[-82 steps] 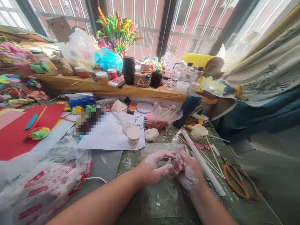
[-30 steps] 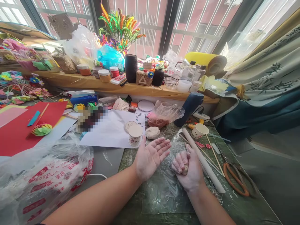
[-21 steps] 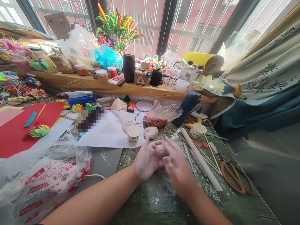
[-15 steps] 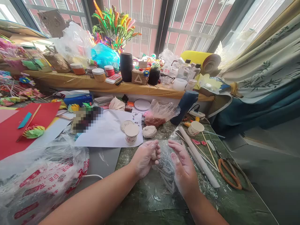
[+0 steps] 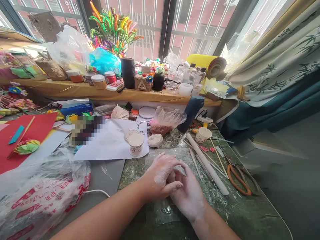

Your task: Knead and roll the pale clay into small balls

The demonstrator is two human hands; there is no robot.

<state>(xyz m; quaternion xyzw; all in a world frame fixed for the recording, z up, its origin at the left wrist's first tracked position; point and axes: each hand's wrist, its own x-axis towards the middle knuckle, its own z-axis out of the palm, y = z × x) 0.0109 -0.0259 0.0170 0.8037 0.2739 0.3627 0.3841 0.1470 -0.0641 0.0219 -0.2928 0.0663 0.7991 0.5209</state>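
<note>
Above the middle of the table my two hands meet, both dusted with white powder. My left hand (image 5: 161, 176) lies palm down over my right hand (image 5: 187, 196), which is cupped palm up beneath it. Between the palms is a small lump of clay, almost wholly covered by the fingers. Under the hands lies a clear plastic sheet (image 5: 162, 213) on the dark green table. Just beyond them sits a larger pale clay lump (image 5: 155, 140), beside a paper cup (image 5: 136, 145) with a pale top surface, standing on white paper (image 5: 105, 146).
To the right lie a pale rolling pin (image 5: 210, 166), thin sticks, orange-handled scissors (image 5: 238, 180) and another paper cup (image 5: 203, 135). A bag of brown material (image 5: 162, 126) and a dark blue bottle (image 5: 190, 113) stand behind. A crumpled plastic bag (image 5: 47, 196) fills the left front.
My hands were apart, the left curled around a small clay lump and the right open. Now they have come together, left over right, hiding the lump. The view has shifted slightly right.
</note>
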